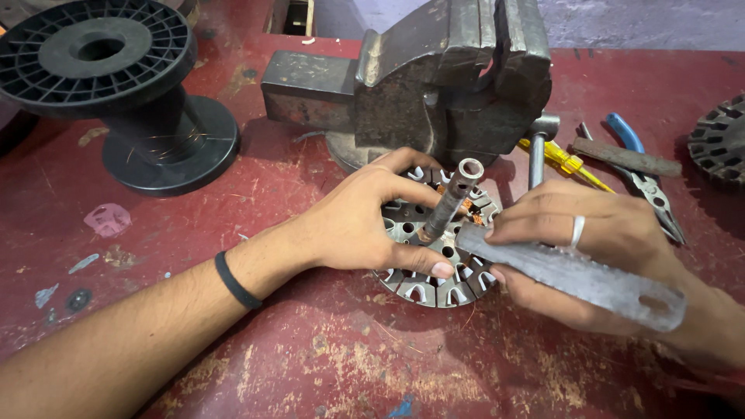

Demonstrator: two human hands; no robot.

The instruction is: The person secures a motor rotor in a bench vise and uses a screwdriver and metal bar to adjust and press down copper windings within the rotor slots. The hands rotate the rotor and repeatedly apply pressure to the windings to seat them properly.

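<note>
Two hands at work over a round slotted metal stator (pixel 434 268) lying flat on the worn red workbench (pixel 326 349). Left hand (pixel 361 217) clasped around the stator's near edge, beside its upright steel shaft (pixel 450 200). Right hand (pixel 586 248) gripping a flat grey metal bar (pixel 574 275), tip resting on the stator. Just behind, a heavy bench vise (pixel 434 77). Further right, a yellow screwdriver (pixel 566 163) and blue-handled pliers (pixel 640 167). Far left, a black plastic spool (pixel 116 85).
</note>
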